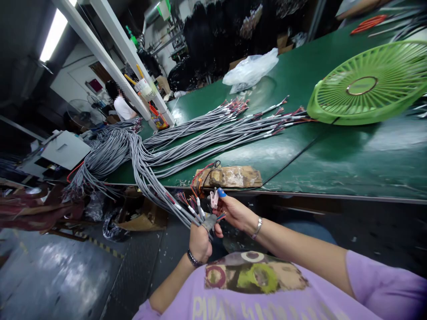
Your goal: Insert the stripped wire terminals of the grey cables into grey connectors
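Note:
My left hand (199, 244) is closed round the ends of several grey cables (180, 210), just in front of the bench edge. A grey wrapping (209, 221) shows at its grip, and thin coloured wires (220, 217) fan out beyond it. My right hand (236, 212) meets these wires, its fingers curled at them and partly hidden. Its blue-covered fingertip points up beside a pink clip (214, 200); whether it touches the clip, I cannot tell. More stripped cable ends with white collars (191, 209) stick up between the left hand and the bench.
A worn wooden block (242, 177) with wires lies at the edge of the green bench (300, 173). Long grey cable bundles (200, 138) stretch across it. A green fan (363, 86) stands right, a plastic bag (251, 71) behind. Another person (123, 106) is far left.

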Available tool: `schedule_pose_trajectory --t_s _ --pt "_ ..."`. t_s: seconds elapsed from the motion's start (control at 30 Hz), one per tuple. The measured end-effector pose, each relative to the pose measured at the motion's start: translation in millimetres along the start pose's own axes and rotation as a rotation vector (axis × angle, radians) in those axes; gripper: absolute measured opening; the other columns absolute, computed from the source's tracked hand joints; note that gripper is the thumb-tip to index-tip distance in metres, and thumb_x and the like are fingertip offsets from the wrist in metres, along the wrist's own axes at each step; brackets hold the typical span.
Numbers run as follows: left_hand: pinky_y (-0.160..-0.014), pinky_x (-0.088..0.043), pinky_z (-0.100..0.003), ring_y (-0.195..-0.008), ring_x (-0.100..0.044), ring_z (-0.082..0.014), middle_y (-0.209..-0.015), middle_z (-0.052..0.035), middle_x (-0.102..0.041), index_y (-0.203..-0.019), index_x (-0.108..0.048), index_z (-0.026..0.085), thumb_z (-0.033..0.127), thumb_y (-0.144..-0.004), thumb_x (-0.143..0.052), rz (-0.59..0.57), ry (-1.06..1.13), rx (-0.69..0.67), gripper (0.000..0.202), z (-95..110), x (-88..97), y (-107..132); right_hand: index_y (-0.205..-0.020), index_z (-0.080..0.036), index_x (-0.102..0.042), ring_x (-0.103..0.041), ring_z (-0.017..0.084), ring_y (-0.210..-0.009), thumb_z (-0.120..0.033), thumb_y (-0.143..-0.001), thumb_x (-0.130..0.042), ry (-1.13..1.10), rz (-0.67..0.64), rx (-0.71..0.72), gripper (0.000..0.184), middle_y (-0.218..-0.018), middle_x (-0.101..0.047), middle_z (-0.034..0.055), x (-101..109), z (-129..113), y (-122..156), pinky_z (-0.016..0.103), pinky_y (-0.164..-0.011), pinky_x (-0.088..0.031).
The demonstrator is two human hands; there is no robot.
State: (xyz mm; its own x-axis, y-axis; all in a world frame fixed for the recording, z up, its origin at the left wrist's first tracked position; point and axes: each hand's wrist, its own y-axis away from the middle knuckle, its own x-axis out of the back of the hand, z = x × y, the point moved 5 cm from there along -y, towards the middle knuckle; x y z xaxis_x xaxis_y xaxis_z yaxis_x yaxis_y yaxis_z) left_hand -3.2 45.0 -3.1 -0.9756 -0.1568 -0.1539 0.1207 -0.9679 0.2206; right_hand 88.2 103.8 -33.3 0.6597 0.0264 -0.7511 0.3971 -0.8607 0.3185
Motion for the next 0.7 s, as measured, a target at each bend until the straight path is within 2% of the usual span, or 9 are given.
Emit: schedule_pose_trajectory --t_s 0.13,0.3,0.43,0.53,0.7 --pt "-0.04 -0.039 -0.021 -0.036 -0.047 -0.0095 -0.041 0.0011 -0.054 -0.057 -0.058 0.014 0.046 -0.069 -0.065 0.006 0.011 -0.007 0.035 1.0 2.5 2.4 -0.076 -0.018 -0.059 -0.052 0.012 -0.059 -0.059 -0.074 -0.058 -0.027 -0.057 -0.039 0.041 -0.065 -0.058 0.0011 4.2 5.3 1.7 0.025 -0.06 -0.043" --pt "-0.041 -0.04 -0.021 -0.036 -0.048 -0.0097 -0.041 0.0006 -0.055 -0.057 -0.058 0.014 0.043 -0.07 -0.066 0.005 0.02 -0.017 0.033 0.3 8.4 10.2 -0.076 -0.018 -0.057 -0.055 0.012 -0.066 -0.057 -0.08 -0.051 0.014 -0.058 -0.124 0.04 -0.076 -0.061 0.0042 14.2 5.2 15.0 0.024 -0.064 -0.045" --pt "-0.045 -0.043 -0.023 -0.042 -0.055 -0.0123 -0.043 -0.0004 -0.057 -0.057 -0.06 0.014 0.042 -0.069 -0.067 0.022 0.007 -0.043 0.031 -4.2 13.0 14.4 -0.08 -0.016 -0.06 -0.056 0.012 -0.067 -0.053 -0.074 -0.061 0.136 -0.189 -0.192 0.038 -0.082 -0.062 0.0055 17.9 6.1 34.4 0.025 -0.065 -0.045" --pt "-0.047 -0.045 -0.024 -0.045 -0.057 -0.0139 -0.044 -0.0016 -0.058 -0.056 -0.061 0.014 0.042 -0.069 -0.066 0.021 0.004 -0.063 0.032 -7.5 13.4 14.7 -0.083 -0.015 -0.061 -0.053 0.011 -0.064 -0.047 -0.066 -0.071 0.292 -0.27 -0.16 0.038 -0.076 -0.062 0.0034 16.4 5.3 48.8 0.025 -0.061 -0.042" --pt "-0.049 -0.046 -0.024 -0.047 -0.058 -0.0142 -0.045 -0.0019 -0.058 -0.053 -0.06 0.015 0.043 -0.07 -0.066 0.012 -0.039 -0.09 0.034 -9.1 11.4 15.1 -0.083 -0.016 -0.057 -0.052 0.011 -0.059 -0.047 -0.067 -0.069 0.537 -0.228 -0.025 0.037 -0.066 -0.062 0.0003 4.4 -0.6 59.8 0.023 -0.054 -0.036"
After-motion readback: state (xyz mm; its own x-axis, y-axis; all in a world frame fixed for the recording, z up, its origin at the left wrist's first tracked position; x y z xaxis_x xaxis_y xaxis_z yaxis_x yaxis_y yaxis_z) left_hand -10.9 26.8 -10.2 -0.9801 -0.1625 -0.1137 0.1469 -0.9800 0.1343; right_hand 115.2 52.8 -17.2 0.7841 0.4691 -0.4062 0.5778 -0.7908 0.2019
